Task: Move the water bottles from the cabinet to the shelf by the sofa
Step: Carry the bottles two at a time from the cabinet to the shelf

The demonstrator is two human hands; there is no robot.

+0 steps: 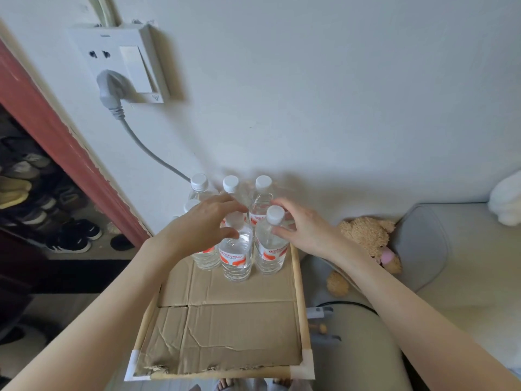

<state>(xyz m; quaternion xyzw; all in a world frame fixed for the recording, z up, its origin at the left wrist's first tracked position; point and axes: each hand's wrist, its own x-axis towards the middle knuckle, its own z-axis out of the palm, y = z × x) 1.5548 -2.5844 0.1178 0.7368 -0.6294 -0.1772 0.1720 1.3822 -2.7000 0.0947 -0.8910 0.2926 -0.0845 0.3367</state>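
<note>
Several clear water bottles with white caps and orange labels stand bunched at the far end of the cardboard-lined shelf top (300, 300), against the wall. My left hand (204, 224) curls over the middle front bottle (236, 259), thumb and fingers around its cap. My right hand (306, 230) holds the right front bottle (270, 255) by its neck, just under the cap. Both bottles stand upright on the cardboard (225, 323). Three more bottles (230, 184) line the wall behind them, and others are partly hidden under my left hand.
The shelf's near half is bare cardboard inside a wooden rim. A wall socket (124, 66) with a grey plug and cable is up on the left. A teddy bear (366, 238) and the sofa (465, 263) lie right of the shelf. Shoes (42, 207) fill the left.
</note>
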